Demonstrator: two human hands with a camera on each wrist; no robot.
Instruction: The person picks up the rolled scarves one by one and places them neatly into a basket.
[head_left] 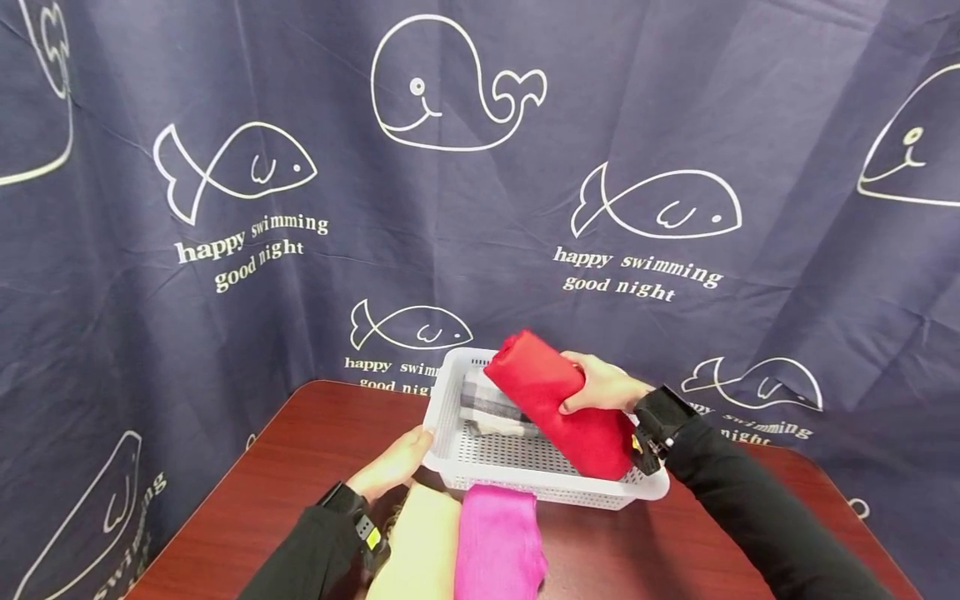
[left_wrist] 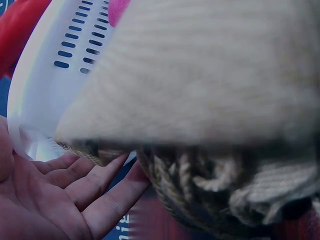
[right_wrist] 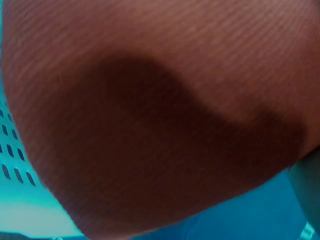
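My right hand (head_left: 603,384) grips a rolled red scarf (head_left: 536,383), thumb on its near face. The roll lies slanted over the right part of a white plastic basket (head_left: 444,412), its lower end inside the basket. It fills most of the right wrist view, where the hand is mostly hidden. At the basket's left rim, my left hand (head_left: 393,465) holds the edge, its fingers (left_wrist: 107,195) reaching under it in the left wrist view. A folded grey-and-white plaid cloth (head_left: 491,406) lies in the basket, partly behind the red roll.
In front of the basket lie a cream scarf (head_left: 420,537) with knotted fringe (left_wrist: 185,185) and a magenta rolled cloth (head_left: 498,542). Everything rests on a reddish-brown table (head_left: 300,450). A dark blue curtain (head_left: 480,217) with white whale and fish drawings hangs right behind it.
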